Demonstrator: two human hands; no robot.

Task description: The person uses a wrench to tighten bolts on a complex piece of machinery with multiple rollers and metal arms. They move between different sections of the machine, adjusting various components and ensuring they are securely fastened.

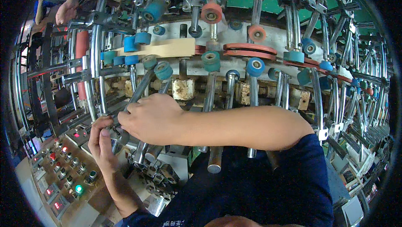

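Note:
My right hand reaches in from the right, its forearm lying across the front of the machine. Its fingers are curled down at a metal rod that slopes up to a teal roller; what they grip is hidden behind the hand. Close beside it, my left hand comes up from below with bent fingers closed at a small dark metal part, which I cannot make out. Beyond both hands, a flat tan cardboard piece lies between blue and teal rollers.
Red belts run right from the cardboard. Chrome posts with clamps and rollers crowd both sides. A control panel with knobs and lit red and green lamps stands at lower left. Another person's hand shows at the far left.

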